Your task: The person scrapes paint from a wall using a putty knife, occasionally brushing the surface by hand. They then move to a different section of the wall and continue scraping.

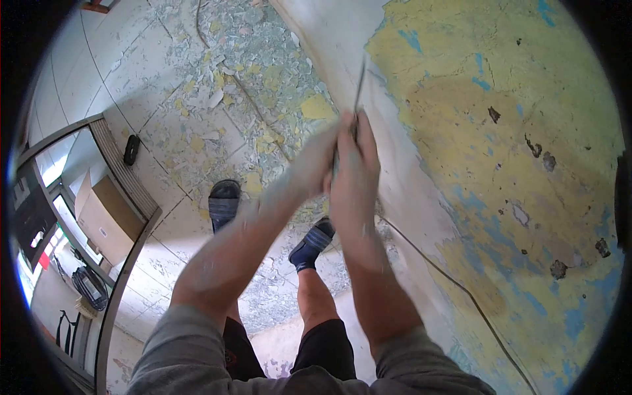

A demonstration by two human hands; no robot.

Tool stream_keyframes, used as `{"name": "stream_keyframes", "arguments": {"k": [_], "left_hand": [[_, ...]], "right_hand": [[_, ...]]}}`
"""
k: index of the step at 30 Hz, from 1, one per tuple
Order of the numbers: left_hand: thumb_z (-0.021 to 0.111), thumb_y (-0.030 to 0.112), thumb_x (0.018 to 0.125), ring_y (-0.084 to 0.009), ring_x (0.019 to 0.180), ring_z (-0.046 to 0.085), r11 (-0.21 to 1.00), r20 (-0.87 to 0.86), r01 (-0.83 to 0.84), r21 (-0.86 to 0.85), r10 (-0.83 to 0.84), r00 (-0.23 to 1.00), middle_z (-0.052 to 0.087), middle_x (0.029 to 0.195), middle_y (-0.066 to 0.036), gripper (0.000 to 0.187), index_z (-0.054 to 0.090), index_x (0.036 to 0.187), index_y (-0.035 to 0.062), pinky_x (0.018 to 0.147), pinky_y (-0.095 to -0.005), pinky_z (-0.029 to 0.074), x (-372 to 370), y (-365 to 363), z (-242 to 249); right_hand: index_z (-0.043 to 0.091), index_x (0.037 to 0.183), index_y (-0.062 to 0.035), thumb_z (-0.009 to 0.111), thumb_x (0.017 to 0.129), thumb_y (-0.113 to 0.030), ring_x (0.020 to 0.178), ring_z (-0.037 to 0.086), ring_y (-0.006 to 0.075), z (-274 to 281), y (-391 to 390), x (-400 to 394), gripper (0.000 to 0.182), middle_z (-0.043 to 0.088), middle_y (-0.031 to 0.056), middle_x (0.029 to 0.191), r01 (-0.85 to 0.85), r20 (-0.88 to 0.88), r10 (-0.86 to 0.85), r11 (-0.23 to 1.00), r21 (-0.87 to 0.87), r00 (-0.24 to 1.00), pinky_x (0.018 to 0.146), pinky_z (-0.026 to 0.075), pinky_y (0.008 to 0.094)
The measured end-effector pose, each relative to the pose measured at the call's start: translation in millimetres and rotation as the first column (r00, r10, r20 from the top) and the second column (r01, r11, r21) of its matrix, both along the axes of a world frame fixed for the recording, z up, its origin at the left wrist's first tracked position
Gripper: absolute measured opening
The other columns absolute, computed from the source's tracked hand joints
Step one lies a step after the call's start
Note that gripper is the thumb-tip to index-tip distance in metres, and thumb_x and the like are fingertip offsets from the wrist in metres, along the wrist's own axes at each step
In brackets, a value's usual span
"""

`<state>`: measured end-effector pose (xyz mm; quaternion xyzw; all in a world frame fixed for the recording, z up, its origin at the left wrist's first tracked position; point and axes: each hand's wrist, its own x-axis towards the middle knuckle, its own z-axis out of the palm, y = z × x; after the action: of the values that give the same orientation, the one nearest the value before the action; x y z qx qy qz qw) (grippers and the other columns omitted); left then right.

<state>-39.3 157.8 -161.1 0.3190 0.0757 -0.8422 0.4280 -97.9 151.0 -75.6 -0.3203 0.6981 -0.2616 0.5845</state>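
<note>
Both hands are together at the upper middle, close to the wall, slightly blurred. My left hand (316, 161) is closed round a thin tool, its fingers pressed against my other hand. My right hand (355, 164) is wrapped round the same tool, nearer the wall. The thin metal blade or rod (360, 85) sticks up past the fingers, with its end by the bare white strip of wall (342, 39). Its handle is mostly hidden by the hands. Peeling yellow and blue paint (461, 131) covers the wall on the right.
Paint flakes (257, 85) litter the tiled floor. A cable (461, 286) runs down the lower right, another (247, 95) across the floor. A framed mirror (125, 263) stands at the left, with a small black object (131, 150) beside it. Sandalled feet (315, 240) are below.
</note>
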Motion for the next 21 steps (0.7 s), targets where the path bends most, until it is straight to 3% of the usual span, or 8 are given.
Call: {"name": "stream_keyframes", "arguments": {"k": [2,4,6,8,11,16,18,21], "left_hand": [[0.046,0.041,0.105,-0.013,0.07,0.061,0.996,0.051,-0.014,0.085,0.01,0.999,0.063,0.088,-0.004,0.038,0.058,0.117,0.0074,0.059,-0.0286,0.052,-6,-5,30],[0.045,0.042,0.104,-0.0122,0.055,0.056,0.985,0.398,0.17,-0.015,-0.15,0.905,0.062,0.077,-0.003,0.037,0.061,0.107,0.0087,0.046,-0.0288,0.046,-11,-24,11],[0.044,0.044,0.103,-0.0085,0.043,0.05,0.996,0.231,-0.001,0.092,-0.02,0.973,0.059,0.068,-0.001,0.04,0.062,0.093,0.0093,0.037,-0.0262,0.038,-10,-63,-32],[0.05,0.048,0.101,-0.0094,0.053,0.052,0.987,-0.109,0.024,-0.158,-0.042,0.993,0.06,0.072,-0.003,0.045,0.065,0.095,0.0055,0.045,-0.0274,0.039,11,-54,-54],[0.045,0.046,0.104,-0.0063,0.048,0.052,0.981,0.372,0.192,0.032,-0.19,0.909,0.059,0.074,0.0,0.042,0.064,0.096,0.0097,0.039,-0.0235,0.038,9,-16,57],[0.047,0.047,0.103,-0.006,0.051,0.052,0.986,0.192,0.165,-0.019,-0.159,0.968,0.059,0.074,0.001,0.041,0.063,0.101,0.0087,0.043,-0.0222,0.042,-22,-31,13],[0.046,0.047,0.104,-0.0054,0.055,0.054,1.0,-0.062,-0.011,-0.026,0.01,0.998,0.059,0.075,0.003,0.042,0.062,0.103,0.0084,0.044,-0.0226,0.042,-16,-37,9],[0.044,0.045,0.105,-0.0078,0.07,0.06,0.999,-0.041,-0.008,-0.043,0.006,0.999,0.063,0.085,-0.002,0.041,0.061,0.106,0.0084,0.057,-0.0241,0.048,-13,10,36]], "right_hand": [[0.043,0.146,-0.0017,0.052,0.103,-0.029,0.051,0.041,0.0028,-3,31,-3,0.051,0.051,-0.0015,0.073,0.29,0.106,-0.274,0.935,-0.203,0.956,0.041,0.029,0.0209],[0.042,0.147,-0.0054,0.048,0.104,-0.023,0.05,0.041,0.0043,-20,-14,-14,0.047,0.06,0.0008,0.085,0.19,0.018,-0.189,0.972,-0.142,0.982,0.042,0.031,0.0211],[0.038,0.149,-0.0036,0.046,0.105,-0.022,0.055,0.047,0.006,-58,-66,-20,0.049,0.063,0.0048,0.101,0.045,0.203,-0.051,0.998,0.033,0.978,0.044,0.035,0.0218],[0.044,0.144,-0.0031,0.047,0.104,-0.022,0.055,0.048,0.0058,-34,-58,-13,0.044,0.063,0.0044,0.099,0.031,0.228,-0.032,0.999,0.008,0.973,0.044,0.035,0.0217],[0.052,0.135,-0.0022,0.049,0.104,-0.025,0.055,0.046,0.0043,9,6,0,0.038,0.057,0.0016,0.087,0.18,0.159,-0.166,0.98,-0.08,0.973,0.043,0.032,0.0212],[0.052,0.136,-0.0011,0.05,0.104,-0.027,0.051,0.041,0.0027,14,-27,-10,0.041,0.054,-0.0007,0.078,0.309,0.079,-0.3,0.94,-0.145,0.951,0.042,0.029,0.0201],[0.039,0.148,0.0006,0.048,0.104,-0.027,0.054,0.044,0.0029,16,-41,-15,0.052,0.06,0.0022,0.092,-0.033,0.078,0.033,0.999,-0.005,0.996,0.043,0.032,0.02],[0.04,0.147,0.0013,0.049,0.104,-0.028,0.055,0.044,0.0019,20,20,-17,0.053,0.058,0.0011,0.091,0.013,-0.059,-0.02,0.993,-0.118,0.998,0.043,0.031,0.0201]]}}
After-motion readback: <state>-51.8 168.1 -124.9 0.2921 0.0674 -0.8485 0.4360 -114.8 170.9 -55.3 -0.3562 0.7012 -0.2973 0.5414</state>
